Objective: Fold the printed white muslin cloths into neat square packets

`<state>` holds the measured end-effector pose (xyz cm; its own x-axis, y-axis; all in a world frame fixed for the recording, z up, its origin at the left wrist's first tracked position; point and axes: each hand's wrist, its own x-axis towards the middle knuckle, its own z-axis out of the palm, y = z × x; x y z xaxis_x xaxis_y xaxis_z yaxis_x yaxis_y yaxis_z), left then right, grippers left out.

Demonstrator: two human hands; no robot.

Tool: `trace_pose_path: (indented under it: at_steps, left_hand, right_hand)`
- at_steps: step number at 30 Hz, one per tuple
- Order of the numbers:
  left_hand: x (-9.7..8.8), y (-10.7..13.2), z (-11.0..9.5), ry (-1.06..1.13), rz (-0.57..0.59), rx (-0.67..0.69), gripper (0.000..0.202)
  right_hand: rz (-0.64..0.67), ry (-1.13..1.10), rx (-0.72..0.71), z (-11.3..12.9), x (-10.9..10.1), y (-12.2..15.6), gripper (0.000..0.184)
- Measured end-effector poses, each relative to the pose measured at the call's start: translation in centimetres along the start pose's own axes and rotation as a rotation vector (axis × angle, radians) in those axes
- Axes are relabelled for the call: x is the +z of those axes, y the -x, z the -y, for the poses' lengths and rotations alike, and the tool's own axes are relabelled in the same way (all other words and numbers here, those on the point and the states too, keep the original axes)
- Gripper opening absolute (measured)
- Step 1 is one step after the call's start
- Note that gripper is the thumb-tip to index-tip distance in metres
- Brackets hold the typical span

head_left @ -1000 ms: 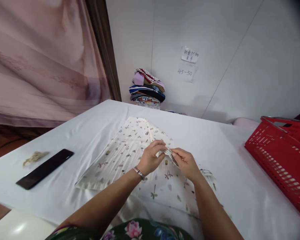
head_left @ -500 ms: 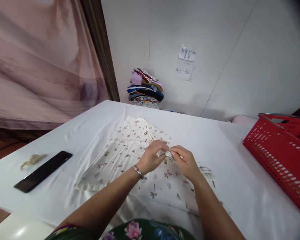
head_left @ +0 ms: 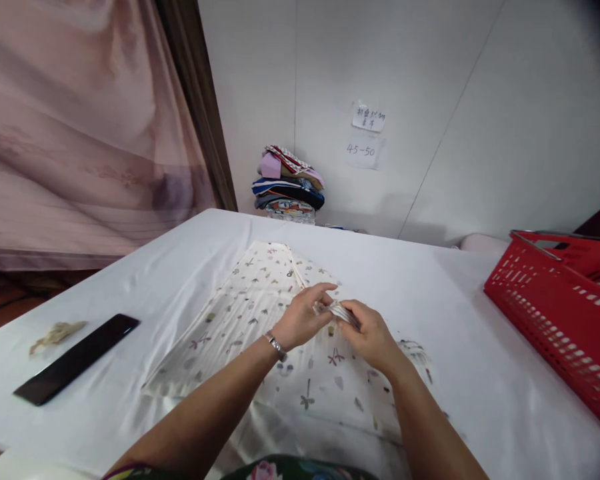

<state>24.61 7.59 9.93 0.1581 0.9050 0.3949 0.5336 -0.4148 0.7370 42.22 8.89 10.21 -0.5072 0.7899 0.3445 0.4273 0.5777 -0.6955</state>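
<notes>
A cream cloth (head_left: 250, 300) printed with small leaves and plants lies spread over the white table, with fine creases on its left part and a bunched patch near its right end. Above its middle, my left hand (head_left: 305, 317), with a bracelet at the wrist, is closed with thumb and fingertips on a gathered bit of this cloth. My right hand (head_left: 370, 330) faces it from the right, fingers wrapped round the same pleated bunch. The fingertips partly hide the gathered fabric between the hands.
A black flat slab (head_left: 77, 360) and a small beige scrap of cloth (head_left: 57, 335) lie at left on the table (head_left: 180, 247). A red plastic basket (head_left: 555, 313) stands at right. Folded fabrics (head_left: 289, 183) are stacked by the wall, and a pink curtain (head_left: 80, 133) hangs at left.
My right hand has gone from a fingertip pinch to a fuller grip, and more of the gathered cloth shows between the hands. The view has shifted slightly.
</notes>
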Motion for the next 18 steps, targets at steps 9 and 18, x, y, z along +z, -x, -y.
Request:
trace_pose_path:
  at_steps: [9, 18]
  left_hand:
    - [0.9, -1.4, 1.0, 0.032, -0.014, 0.030, 0.035]
    - [1.7, -3.1, 1.4, -0.067, 0.023, 0.196, 0.013]
  right_hand:
    - [-0.217, -0.126, 0.074, -1.2, 0.1, 0.1, 0.020]
    - [-0.248, -0.055, 0.111, -2.1, -0.6, 0.2, 0.025]
